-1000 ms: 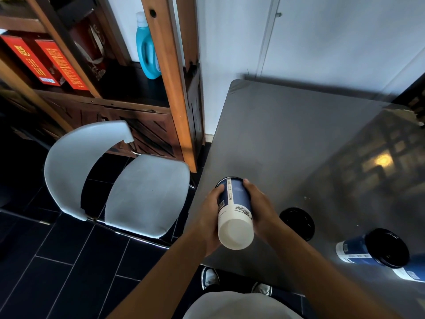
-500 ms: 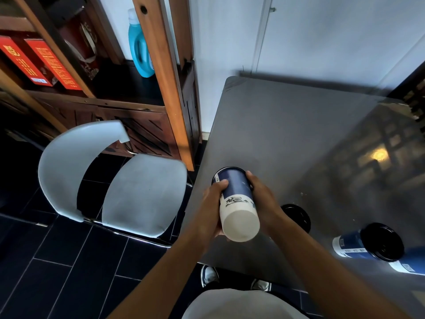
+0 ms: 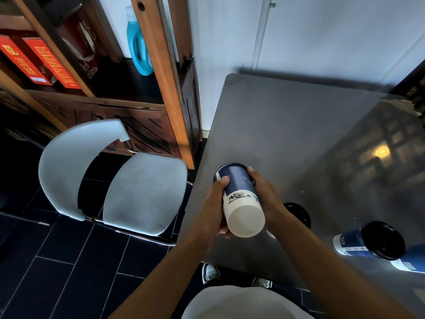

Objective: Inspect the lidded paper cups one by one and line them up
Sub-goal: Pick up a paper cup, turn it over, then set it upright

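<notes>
I hold a blue and white lidded paper cup [image 3: 239, 192] upside down over the near left part of the grey table [image 3: 287, 125], its white base toward me and its black lid pointing away. My left hand [image 3: 212, 208] grips its left side and my right hand [image 3: 264, 194] its right side. A second cup with a black lid [image 3: 296, 214] stands just right of my right wrist, mostly hidden. At the right, another blue cup [image 3: 368, 242] shows its black lid, and a further cup [image 3: 411, 261] is cut off by the frame edge.
A white plastic chair [image 3: 110, 180] stands left of the table. Behind it is a wooden shelf unit [image 3: 161, 65] holding red boxes [image 3: 41, 61] and a blue bottle [image 3: 138, 44]. A white wall runs along the table's far edge. My shoes [image 3: 210, 272] show below the table.
The held cup has tilted and turned slightly in both hands, with its base coming a little nearer to me. The cups on the table have stayed put.
</notes>
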The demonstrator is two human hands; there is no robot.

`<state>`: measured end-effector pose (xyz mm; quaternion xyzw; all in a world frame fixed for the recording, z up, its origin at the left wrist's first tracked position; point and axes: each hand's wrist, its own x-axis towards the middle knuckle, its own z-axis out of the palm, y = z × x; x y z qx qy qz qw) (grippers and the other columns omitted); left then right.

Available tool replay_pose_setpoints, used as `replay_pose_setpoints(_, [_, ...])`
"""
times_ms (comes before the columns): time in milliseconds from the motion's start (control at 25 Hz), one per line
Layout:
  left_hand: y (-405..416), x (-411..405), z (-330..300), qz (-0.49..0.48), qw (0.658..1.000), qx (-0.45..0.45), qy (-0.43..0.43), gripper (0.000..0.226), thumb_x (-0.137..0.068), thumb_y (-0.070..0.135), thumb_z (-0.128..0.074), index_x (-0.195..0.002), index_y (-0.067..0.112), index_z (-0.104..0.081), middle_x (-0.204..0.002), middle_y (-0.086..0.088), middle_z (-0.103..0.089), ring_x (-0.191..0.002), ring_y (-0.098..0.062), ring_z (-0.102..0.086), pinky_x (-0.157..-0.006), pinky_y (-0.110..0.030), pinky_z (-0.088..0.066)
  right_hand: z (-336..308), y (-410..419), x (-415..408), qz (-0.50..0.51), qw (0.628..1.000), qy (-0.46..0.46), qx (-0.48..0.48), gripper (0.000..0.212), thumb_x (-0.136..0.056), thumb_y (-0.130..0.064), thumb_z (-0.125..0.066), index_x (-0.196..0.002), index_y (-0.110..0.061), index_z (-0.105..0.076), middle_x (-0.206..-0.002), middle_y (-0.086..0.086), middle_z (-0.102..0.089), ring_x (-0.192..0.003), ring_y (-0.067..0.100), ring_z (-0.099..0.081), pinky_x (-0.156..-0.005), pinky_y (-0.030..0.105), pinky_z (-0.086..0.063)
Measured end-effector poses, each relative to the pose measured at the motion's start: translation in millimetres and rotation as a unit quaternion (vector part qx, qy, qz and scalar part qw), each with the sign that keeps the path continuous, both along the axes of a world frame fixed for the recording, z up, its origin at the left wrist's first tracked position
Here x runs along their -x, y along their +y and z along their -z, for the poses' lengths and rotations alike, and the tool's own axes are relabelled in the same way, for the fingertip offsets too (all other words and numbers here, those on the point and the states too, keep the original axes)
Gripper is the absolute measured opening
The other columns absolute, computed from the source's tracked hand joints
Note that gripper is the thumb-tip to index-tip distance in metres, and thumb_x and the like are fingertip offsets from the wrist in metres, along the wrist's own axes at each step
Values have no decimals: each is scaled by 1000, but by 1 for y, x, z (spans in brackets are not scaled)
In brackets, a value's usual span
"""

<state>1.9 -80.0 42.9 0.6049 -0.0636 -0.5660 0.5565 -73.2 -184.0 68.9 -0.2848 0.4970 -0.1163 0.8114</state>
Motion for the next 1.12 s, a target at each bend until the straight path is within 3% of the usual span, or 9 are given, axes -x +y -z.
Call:
replay_pose_setpoints(120, [0, -5, 0, 24, 997, -43, -65, 82, -79, 75, -46, -138, 19, -50, -88, -21, -72, -76, -49, -68, -43, -27, -47, -1, -1, -2, -2, 1000, 10, -2, 45, -103, -42, -49, -110, 0, -62, -65, 16, -72, -43, 24, -67, -39, 28, -54])
replay_pose_setpoints(200, [0, -14, -1, 57, 989, -76, -109, 75, -84, 76, -41, -143, 29, -42, -98, -25, -71, -89, -53, -71, -45, -33, -55, 1, -2, -5, 2, 999, 35, 19, 48, -103, -40, -49, -123, 2, -57, -89, 21, -72, -55, 26, -70, -48, 30, -57])
replay_pose_setpoints(320, [-3, -22, -6, 114, 984, -93, -103, 82, -69, 83, -44, -130, 29, -54, -105, -30, -71, -90, -49, -73, -48, -35, -56, 5, -2, -8, -14, 993, 66, 92, 53, -104, -40, -46, -133, 3, -55, -124, 29, -66, -96, 40, -70, -86, 51, -60])
replay_pose_setpoints(400, [-3, -23, -6, 112, 985, -76, -103, 82, -65, 82, -51, -127, 29, -56, -103, -27, -73, -86, -48, -74, -52, -37, -55, 8, -2, -7, -23, 990, 72, 115, 52, -103, -42, -46, -129, 1, -59, -127, 30, -66, -112, 45, -67, -99, 59, -54])
replay_pose_setpoints(480, [-3, -23, -3, 73, 995, -50, -56, 79, -70, 78, -55, -124, 21, -60, -95, -21, -76, -75, -40, -75, -54, -35, -53, 8, -2, -6, -13, 990, 80, 114, 52, -102, -44, -47, -129, 0, -60, -126, 29, -67, -112, 45, -68, -96, 56, -57])
replay_pose_setpoints(600, [1, -17, 0, 27, 1000, -14, -8, 58, -96, 64, -41, -109, 13, -66, -72, -9, -74, -55, -22, -71, -45, -27, -51, 5, -3, -7, 11, 994, 71, 87, 50, -103, -37, -47, -134, 2, -57, -131, 31, -64, -100, 40, -69, -78, 43, -58])
replay_pose_setpoints(840, [2, -10, -3, 24, 1000, -10, -2, 66, -99, 62, -33, -118, 5, -63, -75, -13, -71, -57, -24, -70, -42, -23, -50, 2, -1, -9, 16, 996, 41, 74, 53, -104, -32, -46, -139, 8, -49, -113, 27, -61, -79, 30, -63, -60, 31, -56])
replay_pose_setpoints(1040, [7, -13, -12, 48, 996, -56, -40, 72, -96, 70, -34, -110, 7, -66, -70, -15, -67, -48, -19, -62, -42, -20, -41, 6, -1, -9, -9, 994, 54, 100, 53, -102, -36, -48, -134, 6, -53, -115, 30, -64, -81, 31, -65, -62, 32, -59])
replay_pose_setpoints(1120, [1, -19, -14, 57, 994, -69, -60, 80, -81, 76, -44, -120, 9, -60, -80, -29, -66, -57, -26, -63, -53, -34, -53, 9, 1, -9, -27, 989, 64, 134, 55, -95, -43, -52, -124, 3, -59, -116, 32, -66, -86, 33, -66, -79, 44, -62])
